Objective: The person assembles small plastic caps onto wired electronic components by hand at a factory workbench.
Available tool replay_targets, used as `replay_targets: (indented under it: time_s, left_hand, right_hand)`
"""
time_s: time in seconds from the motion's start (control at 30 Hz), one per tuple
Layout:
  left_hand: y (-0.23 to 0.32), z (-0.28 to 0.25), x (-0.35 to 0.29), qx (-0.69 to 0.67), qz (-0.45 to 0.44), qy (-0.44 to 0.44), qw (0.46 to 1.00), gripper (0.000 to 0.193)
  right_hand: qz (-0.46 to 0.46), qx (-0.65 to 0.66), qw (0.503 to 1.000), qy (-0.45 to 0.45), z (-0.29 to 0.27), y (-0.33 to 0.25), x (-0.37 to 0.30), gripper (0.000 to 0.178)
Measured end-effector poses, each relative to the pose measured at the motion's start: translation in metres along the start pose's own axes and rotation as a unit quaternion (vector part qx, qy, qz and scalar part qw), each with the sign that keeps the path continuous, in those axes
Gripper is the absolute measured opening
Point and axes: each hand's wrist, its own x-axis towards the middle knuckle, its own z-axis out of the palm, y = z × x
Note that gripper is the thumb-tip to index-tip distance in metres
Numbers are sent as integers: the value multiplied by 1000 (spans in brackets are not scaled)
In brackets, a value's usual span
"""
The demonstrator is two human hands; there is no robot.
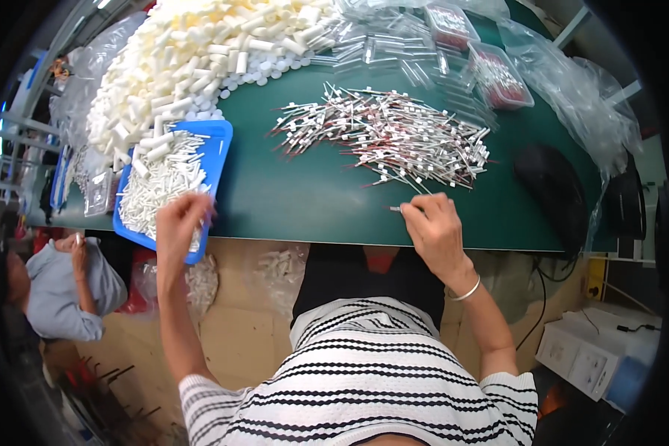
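Observation:
My right hand [435, 227] rests at the near edge of the green table [305, 193] and pinches a thin wire piece [395, 209] whose small tip sticks out to the left. Just beyond it lies a spread pile of thin red and white wire pieces [390, 134]. My left hand [180, 223] hovers over the near end of a blue tray [219, 145], fingers curled down into the small white plastic parts [160, 182] in it; whether it holds one is hidden.
A big heap of white plastic tubes [193, 52] covers the far left of the table. Clear bags and small clear boxes of red parts [498, 78] lie at the far right. A dark round object [550, 186] sits right. Another person [59, 286] crouches lower left.

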Motion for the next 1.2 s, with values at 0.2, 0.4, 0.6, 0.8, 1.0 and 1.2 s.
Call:
replay_targets:
  time_s: [0.2, 0.4, 0.6, 0.8, 1.0, 1.2]
  left_hand:
    - [-56, -3, 115, 190, 86, 97, 973, 15]
    - [-46, 1, 175, 271, 222, 191, 917, 13]
    - [-19, 20, 218, 518, 69, 41, 852, 37]
    - [-25, 24, 231, 532, 92, 56, 840, 32]
    - [56, 89, 128, -255, 93, -135, 953, 13]
    - [79, 155, 8, -510, -113, -229, 821, 17]
  right_hand:
    - [-10, -30, 999, -20, -9, -18, -18, 30]
    - [-35, -3, 999, -2, -3, -21, -38, 24]
    - [9, 100, 993, 54, 0, -23, -39, 22]
    - [185, 279, 938, 90, -2, -30, -44, 15]
    - [292, 392, 872, 3, -27, -36, -11, 11]
    - [197, 340, 919, 34, -25, -48, 17, 11]
